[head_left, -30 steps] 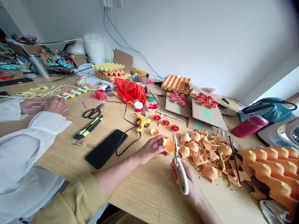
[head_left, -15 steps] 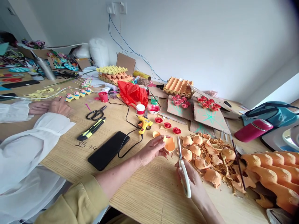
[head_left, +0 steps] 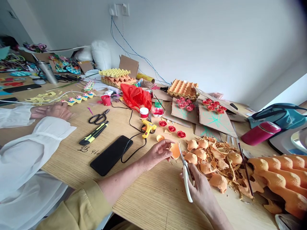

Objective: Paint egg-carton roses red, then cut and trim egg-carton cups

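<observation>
My left hand [head_left: 159, 154] pinches an orange egg-carton cup [head_left: 175, 150] by its left edge, above the wooden table. White-handled scissors [head_left: 187, 183] are gripped in my right hand [head_left: 199, 185], their blades at the cup's right edge. Just right of the blades lies a heap of cut egg-carton cups and scraps [head_left: 216, 156]. Behind the cup sit several red paper roses [head_left: 172, 128] in a short row, with a small orange cup piece [head_left: 160, 138] beside them.
To the left are a yellow glue gun [head_left: 148, 127], a black phone [head_left: 111, 155], a utility knife [head_left: 94, 133] and black scissors [head_left: 98, 117]. A co-worker's hands [head_left: 56, 111] rest at far left. An orange egg tray [head_left: 280, 179] and pink bottle [head_left: 260, 133] stand right.
The cup in my left hand has turned and shifted slightly right. My right hand has tilted the scissors, bringing the blades against the cup's edge.
</observation>
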A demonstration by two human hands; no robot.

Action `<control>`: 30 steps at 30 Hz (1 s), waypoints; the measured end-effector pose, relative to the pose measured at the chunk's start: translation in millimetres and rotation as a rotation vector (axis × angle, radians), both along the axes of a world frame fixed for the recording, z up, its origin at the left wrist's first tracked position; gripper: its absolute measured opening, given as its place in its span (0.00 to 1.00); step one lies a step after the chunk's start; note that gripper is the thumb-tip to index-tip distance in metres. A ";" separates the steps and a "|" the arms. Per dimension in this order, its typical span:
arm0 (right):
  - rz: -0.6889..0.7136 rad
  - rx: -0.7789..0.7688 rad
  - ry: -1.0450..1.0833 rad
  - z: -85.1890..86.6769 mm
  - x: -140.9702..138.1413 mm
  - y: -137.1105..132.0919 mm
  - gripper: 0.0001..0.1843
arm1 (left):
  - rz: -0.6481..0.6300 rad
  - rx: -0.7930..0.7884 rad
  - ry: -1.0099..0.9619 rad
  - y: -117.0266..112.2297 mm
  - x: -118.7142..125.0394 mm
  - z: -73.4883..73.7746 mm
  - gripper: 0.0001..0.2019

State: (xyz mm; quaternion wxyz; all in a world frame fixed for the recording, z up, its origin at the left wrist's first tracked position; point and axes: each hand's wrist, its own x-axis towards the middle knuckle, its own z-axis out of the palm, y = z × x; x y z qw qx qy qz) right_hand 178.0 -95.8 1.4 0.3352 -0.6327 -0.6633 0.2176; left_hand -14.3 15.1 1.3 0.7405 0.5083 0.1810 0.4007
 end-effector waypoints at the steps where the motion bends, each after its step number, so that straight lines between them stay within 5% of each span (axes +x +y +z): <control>1: -0.002 0.011 -0.017 0.1 0.3 0.2 0.17 | -0.009 0.010 0.008 0.4 0.5 -0.6 0.26; 14: -0.005 0.050 -0.172 2.0 0.6 -0.9 0.14 | -0.102 0.040 0.049 2.1 -1.3 0.0 0.24; 30: -0.010 0.037 -0.128 0.0 2.8 -5.0 0.21 | -0.042 -0.086 -0.041 1.0 -1.1 3.2 0.24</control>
